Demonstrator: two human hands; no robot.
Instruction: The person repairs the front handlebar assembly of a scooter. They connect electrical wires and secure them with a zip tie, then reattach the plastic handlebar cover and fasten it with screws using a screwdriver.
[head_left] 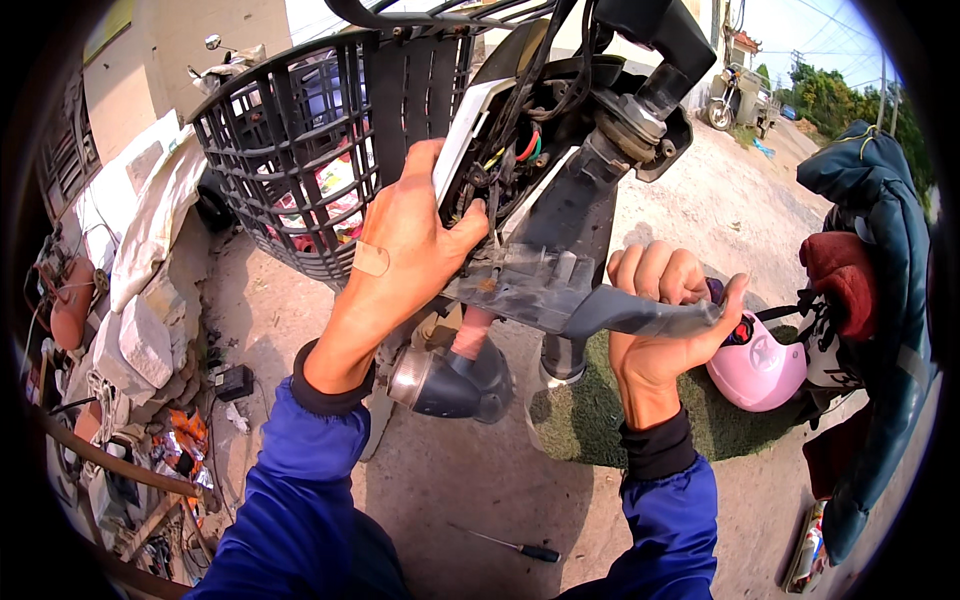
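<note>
In front of me is a scooter or electric bike with its front housing opened, baring bundled wires [515, 150]. My left hand [405, 235], with a plaster on its back, is closed on the white-edged front panel [468, 130]; its thumb presses the inner side near the wires. My right hand [660, 340] is closed around the end of a dark grey plastic cover piece [625, 312], which runs across the steering column [565, 215]. Some of its fingers are partly hidden. Below hangs a dark rounded part with a silver ring [445, 385].
A black basket [290, 160] is mounted at the front left. A screwdriver [538, 552] lies on the ground near me. On the right are a pink helmet [760, 372] and a dark padded cover [885, 290]. Rubble and scrap [140, 350] line the left side.
</note>
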